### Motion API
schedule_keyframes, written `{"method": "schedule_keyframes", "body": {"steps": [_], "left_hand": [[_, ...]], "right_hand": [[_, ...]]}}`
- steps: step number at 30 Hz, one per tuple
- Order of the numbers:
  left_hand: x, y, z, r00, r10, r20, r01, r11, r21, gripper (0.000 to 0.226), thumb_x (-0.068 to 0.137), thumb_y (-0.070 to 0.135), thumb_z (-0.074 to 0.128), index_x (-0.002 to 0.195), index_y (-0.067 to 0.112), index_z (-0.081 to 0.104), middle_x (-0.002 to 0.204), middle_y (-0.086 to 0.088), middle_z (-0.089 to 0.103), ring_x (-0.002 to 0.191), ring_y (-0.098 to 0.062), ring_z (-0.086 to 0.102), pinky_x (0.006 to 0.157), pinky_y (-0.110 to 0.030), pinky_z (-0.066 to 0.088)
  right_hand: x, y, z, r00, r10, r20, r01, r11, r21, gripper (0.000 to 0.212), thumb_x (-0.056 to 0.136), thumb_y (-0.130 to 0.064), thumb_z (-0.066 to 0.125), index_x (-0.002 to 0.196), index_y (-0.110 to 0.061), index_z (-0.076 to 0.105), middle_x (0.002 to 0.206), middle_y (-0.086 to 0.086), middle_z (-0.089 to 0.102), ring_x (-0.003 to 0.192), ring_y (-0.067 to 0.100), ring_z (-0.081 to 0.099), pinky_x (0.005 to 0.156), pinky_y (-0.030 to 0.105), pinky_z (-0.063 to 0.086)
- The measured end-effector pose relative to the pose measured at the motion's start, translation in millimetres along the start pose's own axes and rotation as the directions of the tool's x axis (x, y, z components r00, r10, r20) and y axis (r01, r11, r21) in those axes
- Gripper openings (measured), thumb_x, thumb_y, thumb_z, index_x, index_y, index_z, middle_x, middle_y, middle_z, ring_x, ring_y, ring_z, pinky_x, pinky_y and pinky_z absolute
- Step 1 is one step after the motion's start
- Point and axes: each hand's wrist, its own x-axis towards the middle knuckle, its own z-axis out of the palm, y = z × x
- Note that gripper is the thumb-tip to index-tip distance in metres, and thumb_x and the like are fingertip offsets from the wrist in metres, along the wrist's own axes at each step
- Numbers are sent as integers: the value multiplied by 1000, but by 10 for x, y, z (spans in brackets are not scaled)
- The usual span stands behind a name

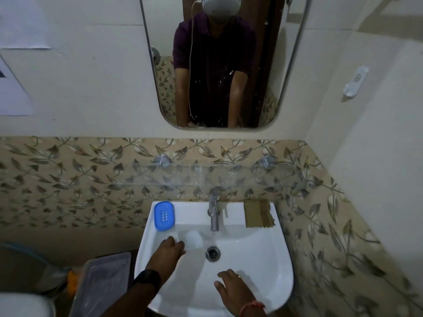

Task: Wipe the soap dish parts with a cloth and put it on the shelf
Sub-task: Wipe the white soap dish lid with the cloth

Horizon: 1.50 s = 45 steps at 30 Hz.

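A blue soap dish part (164, 215) with drain slots lies on the sink's back left rim. A second, translucent white soap dish part (194, 240) sits inside the basin, left of the drain. My left hand (170, 249) reaches into the basin and its fingers curl round the left edge of that white part. My right hand (231, 287) hovers over the front of the basin with relaxed fingers and holds nothing. A folded brown cloth (258, 213) lies on the back right rim. The glass shelf (229, 175) is mounted on the wall above the tap.
The white sink (274, 259) has a steel tap (214, 213) at the back centre and a drain (213, 252) in the middle. A mirror hangs above the shelf. A lidded plastic bin (103, 282) stands on the floor at the left.
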Motion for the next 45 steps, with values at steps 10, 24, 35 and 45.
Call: {"method": "schedule_keyframes", "body": {"steps": [10, 24, 35, 45], "left_hand": [[269, 443, -445, 916, 340, 212, -400, 747, 531, 21, 97, 10, 60, 117, 13, 62, 132, -17, 52, 110, -33, 55, 86, -39, 49], [399, 650, -340, 920, 259, 295, -374, 805, 459, 29, 93, 10, 56, 122, 12, 55, 146, -22, 35, 118, -35, 46, 92, -41, 46], [119, 127, 83, 998, 30, 55, -22, 990, -141, 48, 88, 73, 41, 107, 29, 48, 119, -7, 48, 112, -27, 50, 95, -34, 44], [264, -139, 482, 994, -98, 43, 107, 929, -355, 37, 77, 66, 68, 80, 38, 44, 98, 10, 44, 81, 4, 53, 78, 2, 35]], "right_hand": [[-78, -44, 64, 999, 27, -35, -26, 999, 22, 45, 99, -48, 40, 135, -24, 50, 139, 3, 48, 127, 23, 48, 106, 33, 41], [83, 224, -136, 990, 52, -130, -60, 996, -61, 41, 95, -37, 45, 133, -25, 51, 135, 0, 52, 123, 23, 51, 105, 36, 43], [601, 574, -1132, 925, 208, -319, -270, 948, -167, 44, 91, -22, 53, 134, -18, 46, 136, 6, 52, 124, 28, 50, 101, 38, 45], [1351, 786, -1493, 948, 259, -184, -309, 885, -348, 79, 83, -29, 72, 150, -29, 29, 158, 3, 25, 141, 30, 33, 114, 45, 34]]}}
